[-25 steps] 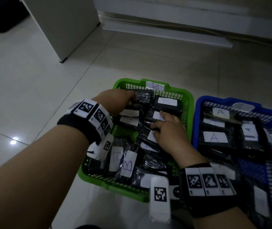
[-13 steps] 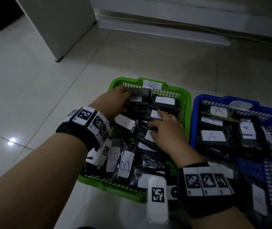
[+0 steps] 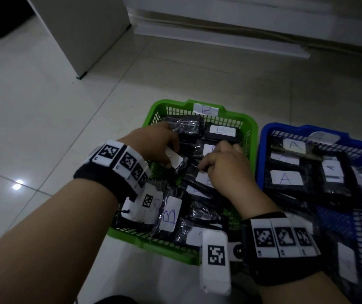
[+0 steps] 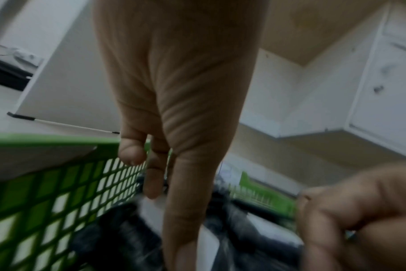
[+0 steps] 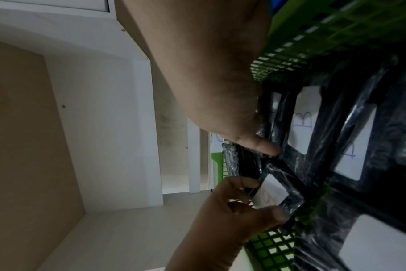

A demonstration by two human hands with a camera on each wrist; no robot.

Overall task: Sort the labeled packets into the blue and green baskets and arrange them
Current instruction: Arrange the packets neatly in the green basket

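Note:
The green basket [image 3: 253, 128], tagged B, holds several black packets with white B labels. Beside it on the right, the blue basket [image 3: 261, 154] holds packets labelled A [image 3: 285, 178]. My left hand [image 3: 171, 156] is inside the green basket's far left part and pinches a black labelled packet [image 3: 175, 160]. The same packet [image 5: 270, 190] shows tilted in the right wrist view, held by the left hand [image 5: 250, 199]. My right hand [image 3: 219, 156] rests on the middle row of B packets [image 3: 204, 178], thumb tip [image 5: 264, 146] touching a packet's edge; its other fingers are hidden.
Both baskets stand side by side on a pale tiled floor [image 3: 43, 128]. A white cabinet corner [image 3: 81, 40] stands at the back left, and a white baseboard [image 3: 219, 38] runs along the back. More B packets [image 3: 169, 213] stand along the green basket's near edge.
My left hand drew back a little from the green basket's far corner and now pinches the labelled packet, which has tilted up. The right hand has barely moved.

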